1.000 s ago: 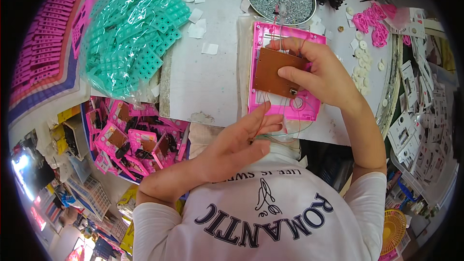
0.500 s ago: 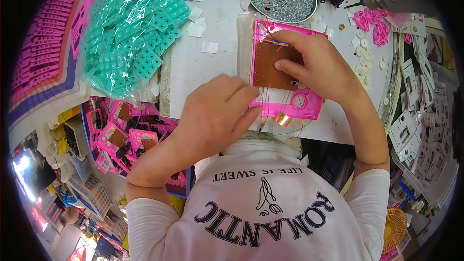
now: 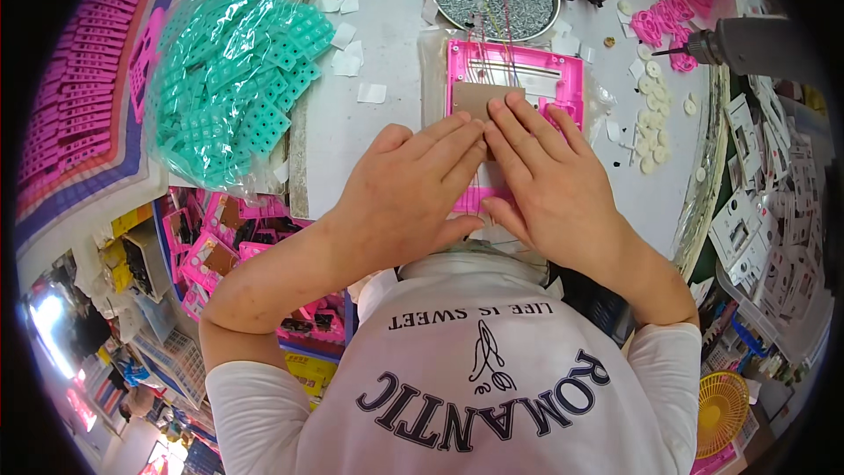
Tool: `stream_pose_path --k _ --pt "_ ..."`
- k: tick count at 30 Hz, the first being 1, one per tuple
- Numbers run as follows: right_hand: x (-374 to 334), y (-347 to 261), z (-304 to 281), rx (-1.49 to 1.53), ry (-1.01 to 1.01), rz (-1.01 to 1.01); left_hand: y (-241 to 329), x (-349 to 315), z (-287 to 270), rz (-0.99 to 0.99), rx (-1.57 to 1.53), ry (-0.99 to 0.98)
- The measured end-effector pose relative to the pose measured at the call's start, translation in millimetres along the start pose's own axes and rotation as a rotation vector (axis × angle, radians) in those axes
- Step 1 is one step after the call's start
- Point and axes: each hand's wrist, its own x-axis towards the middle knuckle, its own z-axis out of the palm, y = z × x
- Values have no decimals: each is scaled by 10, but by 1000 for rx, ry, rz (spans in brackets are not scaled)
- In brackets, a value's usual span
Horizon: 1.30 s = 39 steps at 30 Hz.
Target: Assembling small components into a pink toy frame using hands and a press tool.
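A pink plastic casing [image 3: 572,79] lies on the table in front of me, with a brown circuit board [image 3: 475,98] in it. My left hand [image 3: 413,180] lies flat over the left side of the board, fingers stretched out together. From the right, my right hand [image 3: 558,180] rests on the board with its fingers straight and slightly spread. The fingertips of both hands come close together at the middle. Thin wires [image 3: 508,31] run from the casing's far end toward the screw dish. Much of the board and the casing's near part is hidden under my hands.
Beyond the casing stands a round dish of screws [image 3: 555,13]. A clear bag of teal keypads [image 3: 237,79] lies left. White round parts [image 3: 652,114] and an electric screwdriver [image 3: 747,44] are at right. A bin of pink casings [image 3: 211,255] sits lower left.
My right hand has shifted down and flattened on the board, and my left hand has moved onto it. The board's exposed edge sits lower, and wires now show at the casing's far end.
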Motion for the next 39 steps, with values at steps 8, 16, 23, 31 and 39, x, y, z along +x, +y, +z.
stream_pose_path --k 8,16,23,31,39 --pt "91 25 -43 -30 -4 -17 -612 943 -563 -81 -201 9" --pt "64 33 -32 78 92 -1 -1113 1663 -206 -161 317 -62" --pt "136 298 -192 361 286 -115 -1388 1758 16 -165 442 304" --pt "839 1063 -1303 1030 1225 324 -1267 1781 -96 -129 353 364" --pt "686 974 -726 1684 527 -229 -567 952 -191 64 -122 524"
